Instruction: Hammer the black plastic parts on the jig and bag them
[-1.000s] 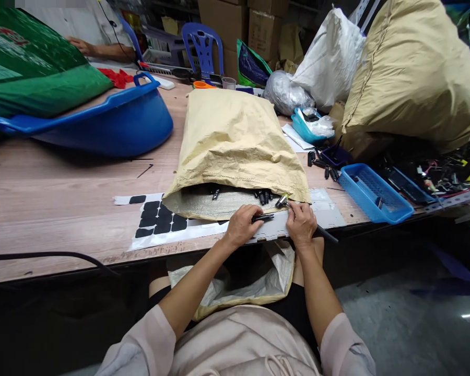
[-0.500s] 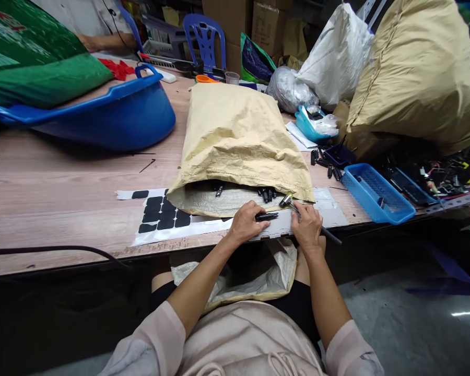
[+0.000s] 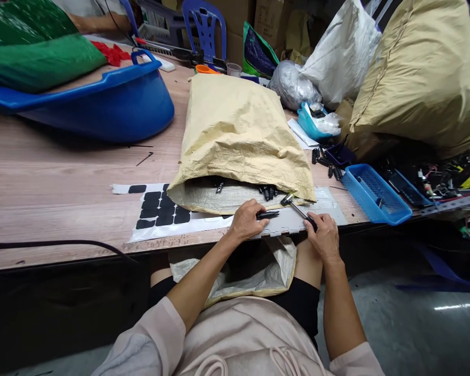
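My left hand (image 3: 247, 221) is closed around a slim black pen-like piece (image 3: 269, 214), whose tip points right over the grey board (image 3: 284, 223) at the table edge. To the right, my right hand (image 3: 325, 236) grips the dark handle of a small hammer (image 3: 300, 210) with a silver shaft. The hammer's head rests or hovers near the sack's lip; I cannot tell which. Just beyond my hands lies a tan woven sack (image 3: 238, 125), its mouth towards me. Several black pieces (image 3: 267, 192) show inside its opening. A second open sack (image 3: 254, 287) hangs over my lap.
A blue basin (image 3: 113, 112) stands at the left, beside a green bag (image 3: 43, 57). White sheeting with black stickers (image 3: 152, 209) lies left of my hands. At the right are a blue basket (image 3: 378, 196) and large stuffed sacks (image 3: 419, 78). A person's forearm (image 3: 97, 23) shows far left.
My right hand has slid down the hammer, from near its head to its handle, moving right. My left hand keeps the black piece in place. The view has shifted slightly.
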`<state>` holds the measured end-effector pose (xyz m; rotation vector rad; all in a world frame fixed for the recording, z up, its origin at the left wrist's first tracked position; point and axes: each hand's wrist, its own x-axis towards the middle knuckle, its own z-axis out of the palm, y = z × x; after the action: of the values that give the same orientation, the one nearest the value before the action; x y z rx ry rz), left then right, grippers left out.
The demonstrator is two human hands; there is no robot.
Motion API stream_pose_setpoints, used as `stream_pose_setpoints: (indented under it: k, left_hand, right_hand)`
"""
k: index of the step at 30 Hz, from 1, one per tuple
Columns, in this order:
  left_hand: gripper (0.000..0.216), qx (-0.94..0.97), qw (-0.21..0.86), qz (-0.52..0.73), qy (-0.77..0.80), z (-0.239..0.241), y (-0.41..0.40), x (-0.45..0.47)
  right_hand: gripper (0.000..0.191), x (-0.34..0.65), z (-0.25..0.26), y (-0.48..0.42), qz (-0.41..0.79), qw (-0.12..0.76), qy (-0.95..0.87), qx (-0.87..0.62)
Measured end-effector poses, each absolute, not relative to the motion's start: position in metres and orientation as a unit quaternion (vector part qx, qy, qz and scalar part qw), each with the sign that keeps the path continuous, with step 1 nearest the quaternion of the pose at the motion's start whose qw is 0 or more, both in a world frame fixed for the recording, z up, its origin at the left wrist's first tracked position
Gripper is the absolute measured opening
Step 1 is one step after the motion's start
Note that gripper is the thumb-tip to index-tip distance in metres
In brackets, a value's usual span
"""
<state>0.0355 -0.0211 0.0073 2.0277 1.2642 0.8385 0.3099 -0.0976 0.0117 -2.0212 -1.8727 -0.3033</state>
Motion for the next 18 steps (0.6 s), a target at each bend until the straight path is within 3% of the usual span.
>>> stream_pose_setpoints:
  k: [6, 10, 18]
  left_hand:
    - [0.011, 0.778, 0.290, 0.303, 0.469, 0.008, -0.020, 0.035]
    - [0.013, 0.784, 0.275, 0.304, 0.466, 0.009, -0.022, 0.035]
    - [0.011, 0.788, 0.282, 0.300, 0.458, 0.010, -0.023, 0.035]
  right_hand:
    - [0.026, 0.302, 0.014, -0.112, -0.078, 0.153, -0.681, -0.712]
    - [0.030, 0.292, 0.012, -0.131, 0.001, 0.221, -0.634, -0.741]
    - [0.049, 0.246, 0.007, -0.177, 0.427, 0.461, -0.415, -0.658]
